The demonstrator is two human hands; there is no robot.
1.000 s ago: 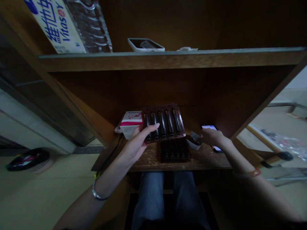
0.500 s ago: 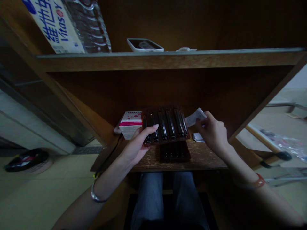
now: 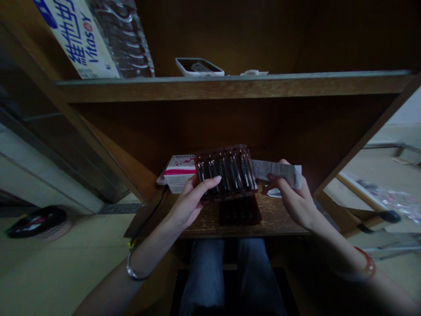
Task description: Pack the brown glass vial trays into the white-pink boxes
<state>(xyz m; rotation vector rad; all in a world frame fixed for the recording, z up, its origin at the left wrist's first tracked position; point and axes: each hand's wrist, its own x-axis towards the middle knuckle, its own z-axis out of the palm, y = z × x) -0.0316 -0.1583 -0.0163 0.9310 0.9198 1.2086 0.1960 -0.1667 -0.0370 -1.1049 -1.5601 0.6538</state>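
My left hand (image 3: 189, 202) is closed on the left end of a brown see-through blister pack (image 3: 226, 173), its thumb across the front. Several dark vials stand side by side in the pack. My right hand (image 3: 294, 193) pinches a white printed paper strip (image 3: 272, 170), whose left end meets the right edge of the pack; whether the two are joined I cannot tell. Below the held pack, a second dark blister pack (image 3: 240, 213) lies on the wooden surface. A white and pink box (image 3: 179, 169) stands just left of my left hand's fingers.
Under my right hand lies another white paper (image 3: 273, 192). The shelf (image 3: 230, 87) above holds a Vitasoy carton (image 3: 87, 39), a clear ridged plastic tray (image 3: 126, 39) and a white-edged phone (image 3: 199, 66). A black cable (image 3: 153, 215) runs over the left edge. A lined bin (image 3: 37, 221) stands on the floor.
My right hand has turned, and more of the paper strip now shows, stretched out to the right. The blister pack in my left hand has shifted and tilted slightly.
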